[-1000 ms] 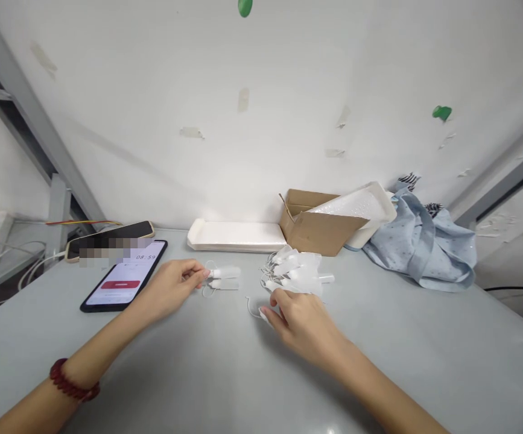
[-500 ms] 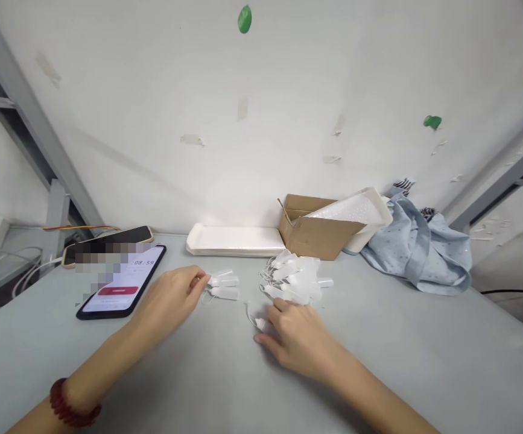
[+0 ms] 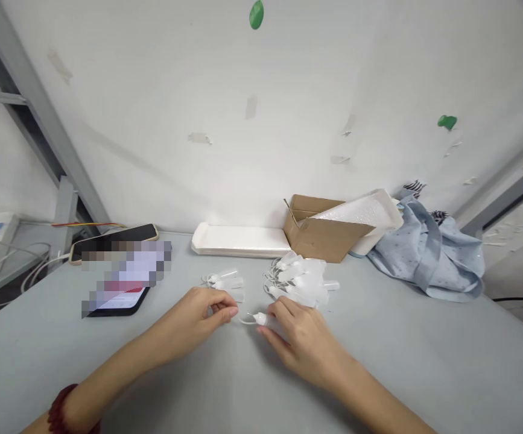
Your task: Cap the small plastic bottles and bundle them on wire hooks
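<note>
Between the thumb and fingers of my right hand (image 3: 300,340) is a small white tube (image 3: 270,322), its thin white cord (image 3: 247,321) pointing left. The tips of my left hand's (image 3: 202,319) thumb and index finger are pressed together close to the cord's end; whether they pinch it is too small to tell. Behind my left hand lie a few white tubes with cords (image 3: 227,280), partly covered by it. A heap of similar white tubes (image 3: 300,280) with tangled cords rests just beyond my right hand.
A phone (image 3: 125,298) and a second phone (image 3: 116,241) lie at the left. Against the wall are a stack of white padded envelopes (image 3: 243,239), an open cardboard box (image 3: 333,240) holding another envelope, and a light blue cloth bag (image 3: 433,259) at the right.
My left hand has moved right and nearer, away from the small group of tubes, towards the cord. The tube in my right hand now points its cord end at my left fingertips.
</note>
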Motion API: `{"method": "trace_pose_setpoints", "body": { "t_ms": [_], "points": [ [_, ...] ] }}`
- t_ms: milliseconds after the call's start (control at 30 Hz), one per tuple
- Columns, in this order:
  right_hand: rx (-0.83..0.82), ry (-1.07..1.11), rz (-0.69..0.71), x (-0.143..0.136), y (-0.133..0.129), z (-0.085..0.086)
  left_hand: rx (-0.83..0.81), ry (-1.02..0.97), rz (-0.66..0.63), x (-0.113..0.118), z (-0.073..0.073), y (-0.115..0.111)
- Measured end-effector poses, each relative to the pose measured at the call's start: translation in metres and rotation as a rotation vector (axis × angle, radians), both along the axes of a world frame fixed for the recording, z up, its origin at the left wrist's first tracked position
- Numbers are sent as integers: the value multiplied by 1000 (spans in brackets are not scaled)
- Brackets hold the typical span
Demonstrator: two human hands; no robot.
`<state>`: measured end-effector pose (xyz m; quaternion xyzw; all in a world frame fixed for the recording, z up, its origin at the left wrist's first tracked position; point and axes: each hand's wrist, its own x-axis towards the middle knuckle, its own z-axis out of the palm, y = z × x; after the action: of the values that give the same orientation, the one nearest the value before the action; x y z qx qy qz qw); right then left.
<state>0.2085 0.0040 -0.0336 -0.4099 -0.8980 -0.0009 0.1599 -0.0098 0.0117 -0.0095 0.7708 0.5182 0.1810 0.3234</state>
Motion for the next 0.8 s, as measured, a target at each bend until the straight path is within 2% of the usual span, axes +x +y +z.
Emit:
{"method": "trace_pose_setpoints", "body": {
  "t_ms": [267,633,800],
  "points": [
    [61,120,43,0,-1,-3,9,-93,-50,3,-2,-2],
    [-13,182,74,0,-1,-6,66,-157,-70,6,-2,-6],
    [-11,189,80,0,0,-5,38,-177,-70,7,-2,-5]
  ]
}}
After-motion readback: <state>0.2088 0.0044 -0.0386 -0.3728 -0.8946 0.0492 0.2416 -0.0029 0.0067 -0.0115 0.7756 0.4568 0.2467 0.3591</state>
